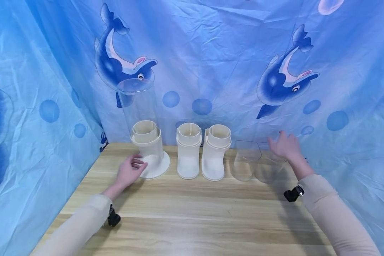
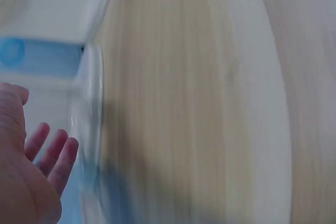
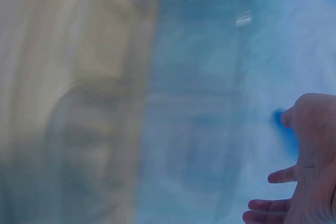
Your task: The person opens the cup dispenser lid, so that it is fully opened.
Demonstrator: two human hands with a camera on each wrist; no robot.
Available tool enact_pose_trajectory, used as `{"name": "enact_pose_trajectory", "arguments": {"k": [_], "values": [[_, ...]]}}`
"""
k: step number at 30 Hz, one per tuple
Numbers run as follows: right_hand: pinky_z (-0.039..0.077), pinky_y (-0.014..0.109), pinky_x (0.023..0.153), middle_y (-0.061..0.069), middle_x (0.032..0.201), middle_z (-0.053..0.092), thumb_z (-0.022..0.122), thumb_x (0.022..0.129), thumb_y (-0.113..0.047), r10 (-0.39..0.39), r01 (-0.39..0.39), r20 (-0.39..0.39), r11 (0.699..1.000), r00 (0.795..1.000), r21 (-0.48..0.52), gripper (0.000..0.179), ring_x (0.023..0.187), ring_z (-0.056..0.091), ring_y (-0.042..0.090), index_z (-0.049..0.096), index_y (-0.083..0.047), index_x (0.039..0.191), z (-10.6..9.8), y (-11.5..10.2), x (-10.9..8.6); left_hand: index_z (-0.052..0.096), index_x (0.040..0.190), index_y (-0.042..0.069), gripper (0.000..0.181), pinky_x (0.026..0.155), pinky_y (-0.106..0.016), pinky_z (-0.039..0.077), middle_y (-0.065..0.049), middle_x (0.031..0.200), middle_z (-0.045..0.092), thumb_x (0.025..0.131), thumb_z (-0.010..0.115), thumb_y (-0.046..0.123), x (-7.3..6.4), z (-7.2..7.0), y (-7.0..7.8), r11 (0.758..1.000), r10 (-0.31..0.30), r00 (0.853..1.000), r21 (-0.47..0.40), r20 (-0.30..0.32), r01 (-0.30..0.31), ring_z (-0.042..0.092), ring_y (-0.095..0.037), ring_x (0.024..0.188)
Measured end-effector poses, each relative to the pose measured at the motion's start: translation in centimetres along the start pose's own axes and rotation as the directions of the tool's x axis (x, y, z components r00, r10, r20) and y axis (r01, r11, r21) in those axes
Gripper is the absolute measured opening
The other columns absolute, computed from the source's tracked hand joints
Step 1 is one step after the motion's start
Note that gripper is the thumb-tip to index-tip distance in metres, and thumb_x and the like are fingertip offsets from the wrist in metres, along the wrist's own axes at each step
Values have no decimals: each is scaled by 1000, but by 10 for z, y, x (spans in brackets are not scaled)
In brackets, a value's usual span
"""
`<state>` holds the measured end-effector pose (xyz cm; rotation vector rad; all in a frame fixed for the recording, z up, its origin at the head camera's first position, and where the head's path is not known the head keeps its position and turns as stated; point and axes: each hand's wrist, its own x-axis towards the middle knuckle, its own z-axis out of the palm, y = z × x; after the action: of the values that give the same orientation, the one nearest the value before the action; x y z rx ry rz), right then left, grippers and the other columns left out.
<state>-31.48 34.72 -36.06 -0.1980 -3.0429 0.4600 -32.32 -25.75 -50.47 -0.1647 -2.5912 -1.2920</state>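
Note:
In the head view my left hand (image 1: 130, 170), fingers apart and slightly bent, is at the front left of a white round-based piece (image 1: 161, 167). Whether it touches that piece cannot be told. A tall clear cylinder (image 1: 137, 103) rises around or behind the white piece's upper part. My right hand (image 1: 284, 145) is over the far end of two clear, boot-shaped pieces, a nearer-middle one (image 1: 243, 170) and a right one (image 1: 268, 172). Its fingers are spread in the right wrist view, with nothing seen in its grasp.
Two white boot-shaped pieces, a left one (image 1: 188, 160) and a right one (image 1: 213, 161), stand side by side at the table's middle back. Behind the wooden table (image 1: 204, 220) hangs a blue cloth (image 1: 204, 53) printed with dolphins, which also flanks both sides.

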Motion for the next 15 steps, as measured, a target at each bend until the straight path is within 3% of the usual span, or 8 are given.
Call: {"name": "enact_pose_trajectory", "arguments": {"k": [5,7,11,15], "values": [[31,76,113,54,153,23,29,108,-64,-84,85,-34,995,996,48,91,143,22,67,22,9,162,-32,-46,-1,56,142,-4,61,93,-49,65,-28,128,72,100,74,37,7,-29,-19,994,-72,997,80,0,72,74,-43,110],[27,75,115,51,154,24,34,109,-60,-122,125,-46,990,992,70,86,145,19,66,25,7,162,-43,-69,0,54,144,-3,66,96,-52,64,-28,132,71,99,74,40,11,-34,-25,992,-102,995,81,-2,102,73,-45,114],[28,70,116,42,157,30,46,109,-50,-196,214,-126,966,972,147,74,146,21,58,35,3,158,-50,-116,4,52,149,-2,72,101,-53,62,-29,136,69,97,77,41,19,-37,-31,988,-148,989,41,-9,148,71,-45,120],[31,66,122,32,162,35,54,107,-42,-278,317,-183,918,943,237,66,152,24,51,41,0,156,-47,-161,6,47,154,0,76,107,-55,58,-29,144,63,97,77,41,27,-30,-30,988,-153,988,7,7,153,67,-46,127]]}}
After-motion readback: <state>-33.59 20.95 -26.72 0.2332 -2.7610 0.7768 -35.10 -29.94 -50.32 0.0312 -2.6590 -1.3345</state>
